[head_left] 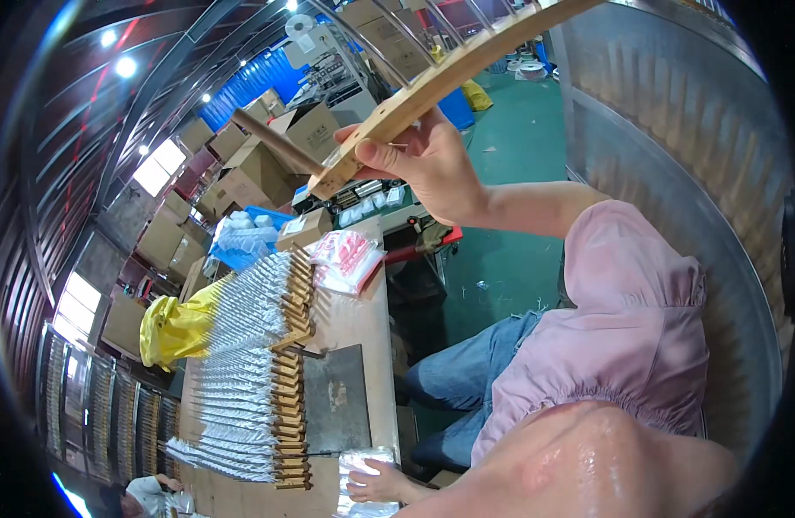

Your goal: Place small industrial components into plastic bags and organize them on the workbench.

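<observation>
1. The right hand [423,160] is raised well above the workbench [363,319], its fingers curled shut around a long wooden rack [449,73], a pale strip with holes along it that runs up and right to the far edge of the view. Gripping it near its lower end seems to let the person swing the long piece clear of the rows on the bench.
2. A brown wooden rod [277,142] juts out to the left from the rack's lower end, just past the thumb; whether it is fixed to the rack I cannot tell.
3. The right forearm is bent at the elbow, with a pink sleeve [639,311] at the shoulder, and the wrist is turned so the thumb side faces the camera.
4. The left hand [376,483] rests low at the near edge of the bench, fingers loosely bent on a clear plastic packet [363,462]. How firmly it holds is unclear.
5. Wrapped brushes with wooden handles [251,371] lie in tidy overlapping rows, handles aligned to the right, probably for easy counting and picking.
6. A yellow bag [177,324] sits left of the rows. Red-and-white packets [346,259] lie at the bench's far end.
</observation>
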Demonstrator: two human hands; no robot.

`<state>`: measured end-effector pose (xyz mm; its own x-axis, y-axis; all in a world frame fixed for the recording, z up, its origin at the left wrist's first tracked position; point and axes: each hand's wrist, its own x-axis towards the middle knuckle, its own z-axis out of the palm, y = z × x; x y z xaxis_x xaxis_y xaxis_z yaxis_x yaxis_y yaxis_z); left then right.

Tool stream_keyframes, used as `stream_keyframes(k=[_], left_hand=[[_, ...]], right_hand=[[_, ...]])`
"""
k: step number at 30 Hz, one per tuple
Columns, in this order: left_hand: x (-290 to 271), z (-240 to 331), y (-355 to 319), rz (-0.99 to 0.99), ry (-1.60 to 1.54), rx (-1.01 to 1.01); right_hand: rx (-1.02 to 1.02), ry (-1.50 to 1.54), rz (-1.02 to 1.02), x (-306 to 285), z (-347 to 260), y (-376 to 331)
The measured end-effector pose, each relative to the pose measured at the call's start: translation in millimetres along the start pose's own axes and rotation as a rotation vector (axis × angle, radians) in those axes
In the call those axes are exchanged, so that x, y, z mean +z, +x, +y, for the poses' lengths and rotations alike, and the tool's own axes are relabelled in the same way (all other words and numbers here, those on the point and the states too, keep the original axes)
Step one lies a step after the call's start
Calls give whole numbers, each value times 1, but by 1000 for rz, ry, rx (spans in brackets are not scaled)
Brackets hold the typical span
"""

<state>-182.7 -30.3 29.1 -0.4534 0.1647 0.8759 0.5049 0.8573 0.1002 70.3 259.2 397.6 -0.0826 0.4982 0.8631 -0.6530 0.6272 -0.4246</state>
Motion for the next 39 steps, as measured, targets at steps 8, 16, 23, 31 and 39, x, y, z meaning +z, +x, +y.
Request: stream_keyframes(k=[8,16,23,31,39], left_hand=[[3,-16,-9,-72,-54,60],[-10,-24,-21,-526,-115,-277],[5,2,5,-278,-171,-242],[-10,1,4,-387,-130,-393],[-19,1,3,-239,-197,-315]], right_hand=[[-152,-221,388,-27,-79,50],[-311,404,10,-246,-85,66],[659,-182,-456,36,208,-200],[374,-69,-895,386,244,-388],[698,-179,-783,439,248,-423]])
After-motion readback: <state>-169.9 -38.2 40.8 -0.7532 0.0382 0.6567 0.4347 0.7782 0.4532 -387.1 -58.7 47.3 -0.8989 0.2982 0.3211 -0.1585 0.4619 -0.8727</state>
